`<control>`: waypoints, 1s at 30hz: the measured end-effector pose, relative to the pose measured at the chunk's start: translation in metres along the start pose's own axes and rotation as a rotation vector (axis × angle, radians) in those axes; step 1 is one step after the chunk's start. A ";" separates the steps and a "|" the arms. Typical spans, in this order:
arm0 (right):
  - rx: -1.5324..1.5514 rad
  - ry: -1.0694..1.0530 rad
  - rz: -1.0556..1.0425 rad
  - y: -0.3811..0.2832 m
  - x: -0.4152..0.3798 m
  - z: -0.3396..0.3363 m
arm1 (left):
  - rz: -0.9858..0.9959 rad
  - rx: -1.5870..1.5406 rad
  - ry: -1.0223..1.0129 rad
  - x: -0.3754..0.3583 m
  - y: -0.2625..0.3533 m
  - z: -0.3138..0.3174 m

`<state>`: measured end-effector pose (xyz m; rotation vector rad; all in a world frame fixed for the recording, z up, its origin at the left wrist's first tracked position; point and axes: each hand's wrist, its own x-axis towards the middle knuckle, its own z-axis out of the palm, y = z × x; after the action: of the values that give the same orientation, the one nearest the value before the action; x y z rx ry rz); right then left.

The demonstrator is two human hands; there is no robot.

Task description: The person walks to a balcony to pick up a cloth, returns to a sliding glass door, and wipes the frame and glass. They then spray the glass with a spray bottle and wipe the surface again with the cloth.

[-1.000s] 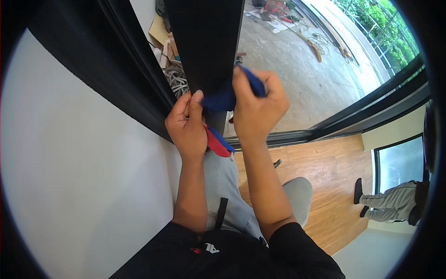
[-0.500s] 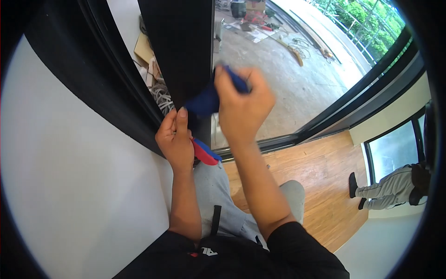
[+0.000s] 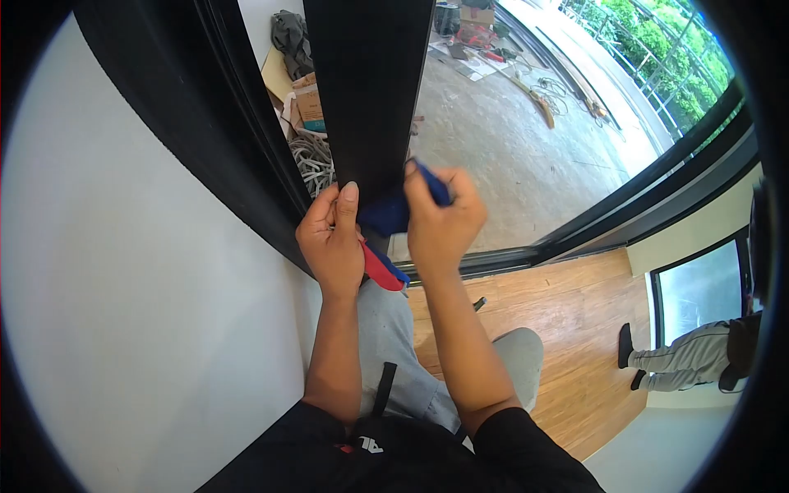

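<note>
Fingers of our left hand [image 3: 333, 246] are curled nearly closed, the thumb upright alongside them, next to the black panel [image 3: 362, 90]. They have hold of a red-and-blue piece [image 3: 383, 266], which pokes out below the thumb and slants down to the right over our gray trousers [image 3: 386, 316]. To the left of this hand stand a black frame [image 3: 222, 123] and, behind it, gray cables [image 3: 314, 162] and a cardboard box [image 3: 310, 103].

Between our hands, a dark blue cloth [image 3: 388, 215] lies against the panel, just right of the left thumb; we cannot tell whether it joins the red-and-blue piece. Our right hand [image 3: 444, 226] has its fingers bent and closed on the cloth, a fold standing up between thumb and fingers, slightly blurred. Farther right, well apart from us, a person [image 3: 690, 357] in gray trousers is on the wooden floor [image 3: 567, 329].
</note>
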<state>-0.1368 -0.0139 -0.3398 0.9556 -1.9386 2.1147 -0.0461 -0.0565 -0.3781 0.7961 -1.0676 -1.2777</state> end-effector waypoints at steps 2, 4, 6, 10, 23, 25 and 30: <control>0.023 0.005 -0.098 0.000 0.005 0.002 | -0.007 -0.002 0.019 -0.001 0.001 0.002; 0.027 0.017 -0.165 -0.017 0.020 0.003 | 0.005 0.027 0.007 0.000 -0.003 -0.002; 0.154 0.002 -0.134 -0.042 0.042 0.005 | 0.009 0.037 0.006 0.001 -0.006 -0.002; 0.110 0.038 -0.160 -0.027 0.032 0.004 | 0.003 0.019 -0.002 0.002 0.000 -0.002; 0.273 -0.134 0.152 -0.016 0.016 -0.017 | -0.023 -0.004 0.003 0.000 0.005 -0.001; 0.310 -0.134 0.152 -0.025 0.020 -0.018 | -0.006 0.017 -0.021 0.002 0.002 -0.004; 0.315 -0.099 0.196 -0.030 0.020 -0.013 | -0.004 0.033 -0.012 0.001 0.007 -0.002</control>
<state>-0.1430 -0.0026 -0.3033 0.9714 -1.8454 2.5890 -0.0418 -0.0568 -0.3719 0.8171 -1.1000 -1.2726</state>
